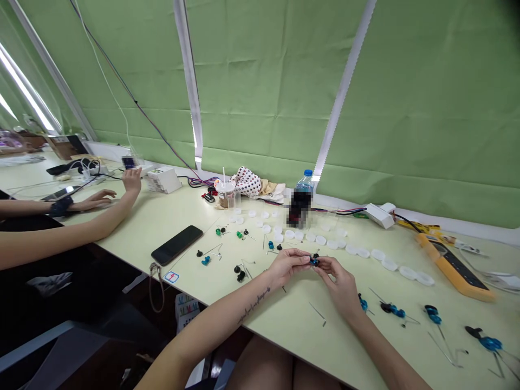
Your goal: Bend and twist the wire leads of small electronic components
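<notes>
My left hand and my right hand meet above the table, both closed with their fingertips on a small blue-and-black part. Its exact kind is too small to tell. Just below my hands lies a thin bent metal rod. Similar blue parts with black discs and bent rods lie to the right, such as this blue piece and another blue piece. Left of my left hand are a black piece, a blue piece and green pieces.
Small translucent caps run in rows behind my hands. A yellow multimeter lies at right, a phone at left. A bottle and a drink cup stand at the back. Another person's hand is at far left.
</notes>
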`<state>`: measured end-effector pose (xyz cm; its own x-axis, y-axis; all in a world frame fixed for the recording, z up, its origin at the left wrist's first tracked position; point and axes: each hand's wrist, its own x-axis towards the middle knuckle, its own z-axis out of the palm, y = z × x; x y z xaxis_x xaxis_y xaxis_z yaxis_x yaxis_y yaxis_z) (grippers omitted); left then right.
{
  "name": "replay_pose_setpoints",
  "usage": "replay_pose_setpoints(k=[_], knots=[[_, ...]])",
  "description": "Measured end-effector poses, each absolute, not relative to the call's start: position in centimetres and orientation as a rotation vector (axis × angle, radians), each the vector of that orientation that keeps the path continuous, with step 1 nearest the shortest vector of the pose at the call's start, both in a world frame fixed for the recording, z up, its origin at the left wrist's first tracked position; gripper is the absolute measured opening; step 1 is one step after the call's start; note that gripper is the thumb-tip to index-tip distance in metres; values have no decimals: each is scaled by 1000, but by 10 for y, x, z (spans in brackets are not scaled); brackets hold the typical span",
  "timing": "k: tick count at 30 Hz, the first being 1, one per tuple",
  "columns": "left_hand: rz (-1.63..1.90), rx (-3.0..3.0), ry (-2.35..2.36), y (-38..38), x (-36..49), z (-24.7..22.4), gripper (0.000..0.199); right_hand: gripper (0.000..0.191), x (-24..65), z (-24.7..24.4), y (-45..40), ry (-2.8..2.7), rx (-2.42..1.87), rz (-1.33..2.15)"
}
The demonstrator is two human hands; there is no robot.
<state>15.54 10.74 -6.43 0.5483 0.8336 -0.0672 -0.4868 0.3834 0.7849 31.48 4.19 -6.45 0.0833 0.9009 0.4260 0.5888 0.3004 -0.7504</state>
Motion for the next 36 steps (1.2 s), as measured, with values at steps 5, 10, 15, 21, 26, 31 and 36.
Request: replay_pose_setpoints(k=[5,10,15,21,26,31,36], knots=[[877,777,528,106,156,-62,32,32,316,-66,42,-1609,-1396,438],[864,774,522,106,155,-61,31,34,316,-65,41,-1591,-1401,487],[861,770,536,105,155,-60,31,34,317,-67,41,-1591,-1412,527],[909,764,527,107,156,-63,30,41,318,-69,44,-1590,-1408,433],[886,770,531,106,156,-62,31,33,317,-67,44,-1614,-1389,409],[874,774,545,105,155,-60,31,34,318,-68,44,-1605,-1396,430],[872,775,531,105,156,-61,29,35,318,-67,43,-1595,-1390,453]])
